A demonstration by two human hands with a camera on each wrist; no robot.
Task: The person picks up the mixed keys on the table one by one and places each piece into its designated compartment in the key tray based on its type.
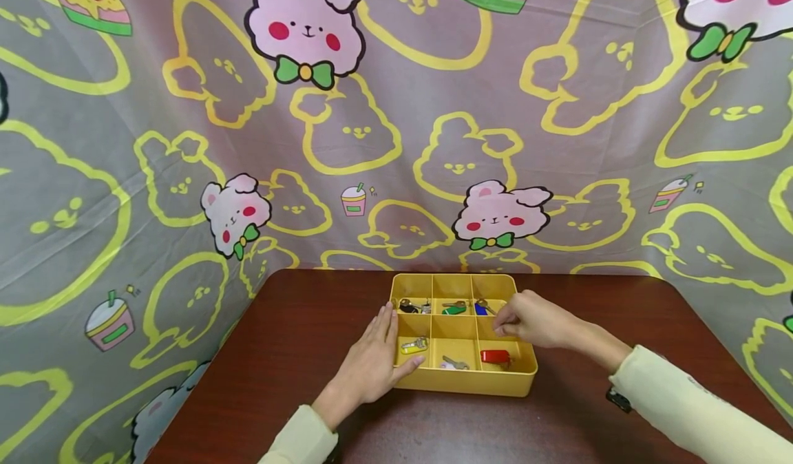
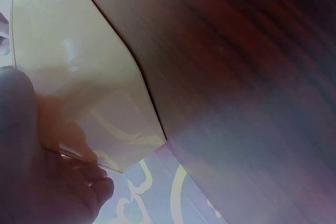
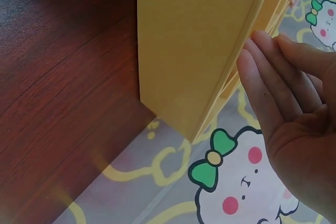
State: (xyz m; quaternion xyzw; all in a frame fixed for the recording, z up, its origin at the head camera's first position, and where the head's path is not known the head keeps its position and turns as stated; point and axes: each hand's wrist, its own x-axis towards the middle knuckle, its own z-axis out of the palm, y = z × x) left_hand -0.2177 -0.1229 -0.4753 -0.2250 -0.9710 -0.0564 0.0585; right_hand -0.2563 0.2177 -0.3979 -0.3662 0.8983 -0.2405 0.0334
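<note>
A yellow compartment box (image 1: pixel 464 381) stands on the table. My left hand (image 1: pixel 368 361) rests along its left side, fingers extended over the rim and thumb across the front left corner. My right hand (image 1: pixel 529 319) hovers over the right side of the box, fingers bent down; in the right wrist view its fingers (image 3: pixel 273 77) are loosely bent and nothing shows between them. Keys with tags lie in the compartments: black (image 1: pixel 409 306), green (image 1: pixel 455 309) and blue (image 1: pixel 480 309) tags behind, a yellow tag (image 1: pixel 414 347), a pale tag (image 1: pixel 447 365) and a red tag (image 1: pixel 495 356) in front.
The dark reddish-brown wooden table (image 1: pixel 297 333) extends around the box. A grey curtain (image 1: pixel 396 106) with cartoon animals hangs behind the table and along its sides.
</note>
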